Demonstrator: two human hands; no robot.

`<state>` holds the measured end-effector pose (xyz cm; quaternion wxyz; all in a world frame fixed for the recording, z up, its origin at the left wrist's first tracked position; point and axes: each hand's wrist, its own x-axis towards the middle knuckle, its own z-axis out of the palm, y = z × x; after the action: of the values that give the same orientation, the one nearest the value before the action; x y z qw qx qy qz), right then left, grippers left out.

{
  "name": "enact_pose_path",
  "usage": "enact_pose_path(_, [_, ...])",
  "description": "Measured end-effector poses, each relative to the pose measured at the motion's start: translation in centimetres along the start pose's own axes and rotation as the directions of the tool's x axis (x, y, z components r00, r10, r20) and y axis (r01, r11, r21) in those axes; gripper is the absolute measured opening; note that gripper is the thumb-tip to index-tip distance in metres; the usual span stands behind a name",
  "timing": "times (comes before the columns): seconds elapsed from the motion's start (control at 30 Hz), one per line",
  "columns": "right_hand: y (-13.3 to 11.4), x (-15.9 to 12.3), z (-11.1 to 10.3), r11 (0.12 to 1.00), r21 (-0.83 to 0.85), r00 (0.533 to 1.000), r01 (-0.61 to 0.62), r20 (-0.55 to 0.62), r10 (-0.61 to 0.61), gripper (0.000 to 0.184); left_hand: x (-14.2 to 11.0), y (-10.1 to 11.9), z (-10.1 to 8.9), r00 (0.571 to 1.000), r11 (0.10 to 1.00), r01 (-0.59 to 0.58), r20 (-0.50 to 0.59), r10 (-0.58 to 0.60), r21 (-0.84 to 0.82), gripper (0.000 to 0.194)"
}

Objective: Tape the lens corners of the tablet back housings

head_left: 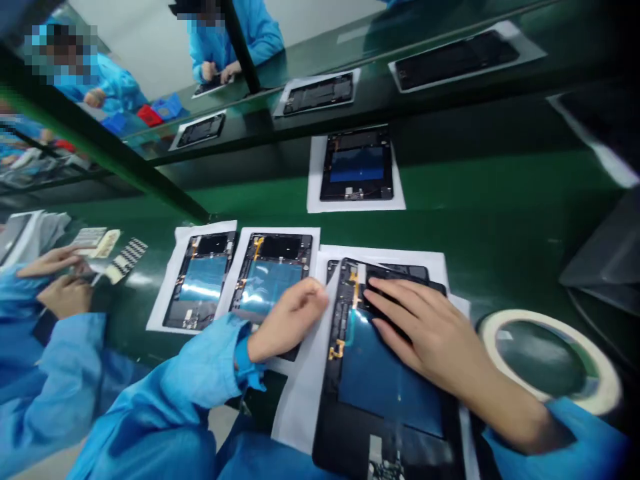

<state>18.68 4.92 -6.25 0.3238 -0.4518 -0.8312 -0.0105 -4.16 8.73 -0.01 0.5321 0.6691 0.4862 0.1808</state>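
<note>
Over the tablet [380, 400], the right hand [430, 327] has fingers spread; at the white sheet [300, 407] edge, the left hand [293, 317] curls, grip indeterminate; bench [500, 193] extends beyond.

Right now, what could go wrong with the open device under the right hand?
The fingers of the right hand lie close to the orange strip on the open device, so they might catch it. This device covers part of another device; if it slips, both could get scratched.

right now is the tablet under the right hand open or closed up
Open: the tablet under the right hand has its inside exposed, with a blue panel and orange strips in plain view.
</note>
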Motion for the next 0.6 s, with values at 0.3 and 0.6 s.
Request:
enact_pose_path(0.3, [3.1,-2.0,-2.4,0.999,-0.003,0.963,-0.036,-0.267,0.034,0.069,-3.2,-1.1,-6.7,0.975,0.969,-0.093,-0.22,0.042,-0.228,0.053])
enact_pose_path(0.6, [1.9,-0.7,-1.7,0.997,-0.062,0.992,-0.042,-0.124,0.034,0.077,-7.4,-7.8,-27.9,0.869,0.928,0.178,-0.495,0.007,0.327,0.049])
